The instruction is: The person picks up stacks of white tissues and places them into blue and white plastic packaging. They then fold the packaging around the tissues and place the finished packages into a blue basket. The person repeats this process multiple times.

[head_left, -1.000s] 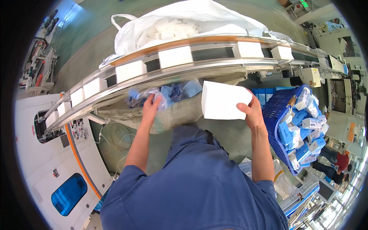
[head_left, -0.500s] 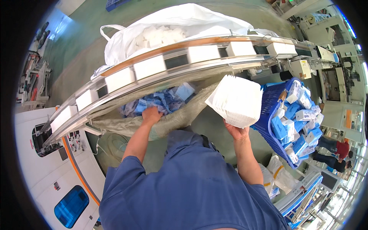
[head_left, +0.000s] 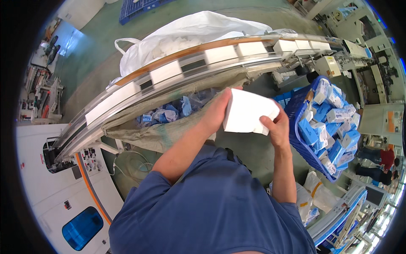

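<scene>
- Left hand (head_left: 218, 111) has moved since the earlier frame: off the blue scraps (head_left: 186, 106) in the sack (head_left: 141, 137), over to the left side of the white block (head_left: 247, 112).
- Block is in my hands, near side of the conveyor's (head_left: 193, 66) front edge, left of the basket's (head_left: 298, 111) left edge.
- Right hand (head_left: 276, 127) pinches the block's right side, thumb on the near right corner; left palm lies against the opposite side (fingers mostly hidden, spread cannot be told).
- Handling, judged: light, soft, probably layered paper; little slip, but layers may shear and corners crease.
- Best hold: broad palms on opposite sides, even pressure, support beneath.
</scene>
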`<state>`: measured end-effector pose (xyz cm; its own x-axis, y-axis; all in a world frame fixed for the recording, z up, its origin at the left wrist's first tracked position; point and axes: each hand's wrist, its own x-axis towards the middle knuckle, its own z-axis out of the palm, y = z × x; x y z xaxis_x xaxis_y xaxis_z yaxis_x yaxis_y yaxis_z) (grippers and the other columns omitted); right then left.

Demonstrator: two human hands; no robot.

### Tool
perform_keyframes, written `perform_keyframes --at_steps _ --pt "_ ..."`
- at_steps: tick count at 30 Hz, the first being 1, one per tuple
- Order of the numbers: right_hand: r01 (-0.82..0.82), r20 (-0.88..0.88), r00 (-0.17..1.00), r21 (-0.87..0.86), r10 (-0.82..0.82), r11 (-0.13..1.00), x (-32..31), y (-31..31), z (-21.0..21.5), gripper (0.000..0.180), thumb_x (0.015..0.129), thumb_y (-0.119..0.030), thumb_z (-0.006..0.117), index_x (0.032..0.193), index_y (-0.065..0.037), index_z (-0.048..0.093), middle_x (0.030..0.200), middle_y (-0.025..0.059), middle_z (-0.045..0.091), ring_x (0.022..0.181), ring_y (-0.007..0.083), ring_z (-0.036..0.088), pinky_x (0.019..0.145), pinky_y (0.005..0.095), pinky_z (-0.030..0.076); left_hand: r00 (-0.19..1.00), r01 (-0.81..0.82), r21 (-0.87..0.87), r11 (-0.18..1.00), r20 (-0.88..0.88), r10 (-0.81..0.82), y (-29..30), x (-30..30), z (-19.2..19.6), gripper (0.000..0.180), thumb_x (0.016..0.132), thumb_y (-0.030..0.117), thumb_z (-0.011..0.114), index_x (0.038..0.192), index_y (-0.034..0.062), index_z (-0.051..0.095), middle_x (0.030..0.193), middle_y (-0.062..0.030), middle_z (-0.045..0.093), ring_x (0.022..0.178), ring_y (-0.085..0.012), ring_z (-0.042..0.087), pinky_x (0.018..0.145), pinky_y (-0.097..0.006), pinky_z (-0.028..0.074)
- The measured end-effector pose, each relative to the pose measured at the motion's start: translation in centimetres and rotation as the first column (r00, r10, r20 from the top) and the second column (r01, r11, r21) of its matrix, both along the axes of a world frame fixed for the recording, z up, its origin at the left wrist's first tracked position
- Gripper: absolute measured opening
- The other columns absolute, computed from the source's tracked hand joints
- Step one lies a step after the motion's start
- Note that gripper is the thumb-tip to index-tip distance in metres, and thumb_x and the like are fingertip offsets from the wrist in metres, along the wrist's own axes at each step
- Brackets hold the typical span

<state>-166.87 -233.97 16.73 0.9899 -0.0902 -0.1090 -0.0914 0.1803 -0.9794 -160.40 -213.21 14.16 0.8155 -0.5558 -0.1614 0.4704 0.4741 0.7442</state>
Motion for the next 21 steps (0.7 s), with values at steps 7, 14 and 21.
perform_keyframes --at_steps 7,14,21 --pt "0.297 0.361 0.927 -0.545 -0.100 0.784 -6.0 -2.3 4.4 0.084 0.067 -0.013 0.085 0.137 0.002 0.041 0.122 0.0130 0.059 0.110 0.0222 0.059 0.092 0.0354 0.049 0.968 -0.065 -0.169 0.984 0.229 0.103 -3.6 -4.5 3.9 0.080 0.098 0.063 0.019 0.151 0.0043 0.019 0.157 -0.0092 0.022 0.142 -0.0205 0.025 0.116 -0.035 0.020" --pt "0.606 0.538 0.310 -0.747 0.784 0.273 -12.7 -0.8 9.5 0.032 0.084 -0.016 0.064 0.114 -0.023 0.056 0.109 0.0049 0.062 0.103 0.0216 0.062 0.092 0.0317 0.050 0.934 0.299 -0.201 0.933 0.262 -0.243 -4.8 -5.7 7.3 0.102 0.085 0.080 0.010 0.151 0.0022 0.018 0.158 -0.0137 0.018 0.146 -0.0262 0.018 0.118 -0.041 0.013" --pt "0.683 0.538 0.309 -0.699 0.785 0.210 -15.0 -3.1 9.6 0.032 0.085 -0.018 0.064 0.114 -0.025 0.055 0.110 0.0029 0.061 0.104 0.0207 0.062 0.097 0.0332 0.047 0.916 0.337 -0.211 0.918 0.301 -0.267 -5.7 -7.2 8.7 0.101 0.085 0.080 0.009 0.151 0.0045 0.020 0.154 -0.0176 0.027 0.142 -0.0297 0.027 0.116 -0.041 0.018"
